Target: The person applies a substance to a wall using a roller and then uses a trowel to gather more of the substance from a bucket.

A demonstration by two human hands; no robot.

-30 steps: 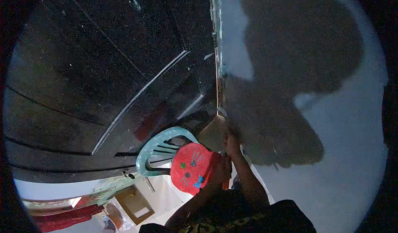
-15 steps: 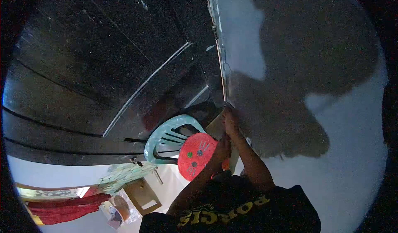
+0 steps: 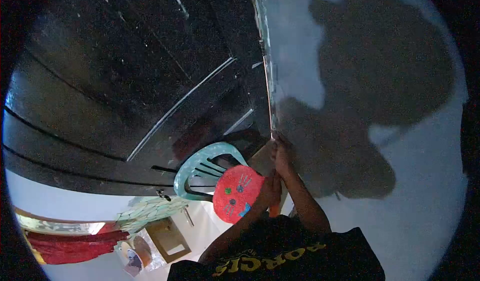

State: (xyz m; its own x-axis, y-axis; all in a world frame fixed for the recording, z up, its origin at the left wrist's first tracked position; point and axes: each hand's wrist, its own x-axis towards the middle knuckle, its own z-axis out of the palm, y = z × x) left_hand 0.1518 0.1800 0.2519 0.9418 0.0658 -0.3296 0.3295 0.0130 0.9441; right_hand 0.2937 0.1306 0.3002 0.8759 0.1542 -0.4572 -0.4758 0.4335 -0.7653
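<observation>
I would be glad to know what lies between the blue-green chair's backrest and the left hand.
In the head view, the round red pad lies between the chair's backrest and the left hand.

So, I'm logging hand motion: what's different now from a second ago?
The right hand moved up, to about the lower end of the thin strip along the wall; whether it took hold of anything is unclear. The left hand remains below it. The green plastic chair and red cat-face cushion stayed put.

Looks like smooth plastic on the chair (image 3: 189, 166), matt cloth on the red cover (image 3: 237, 193). Shows rough paint along the edge strip (image 3: 265, 31).
</observation>
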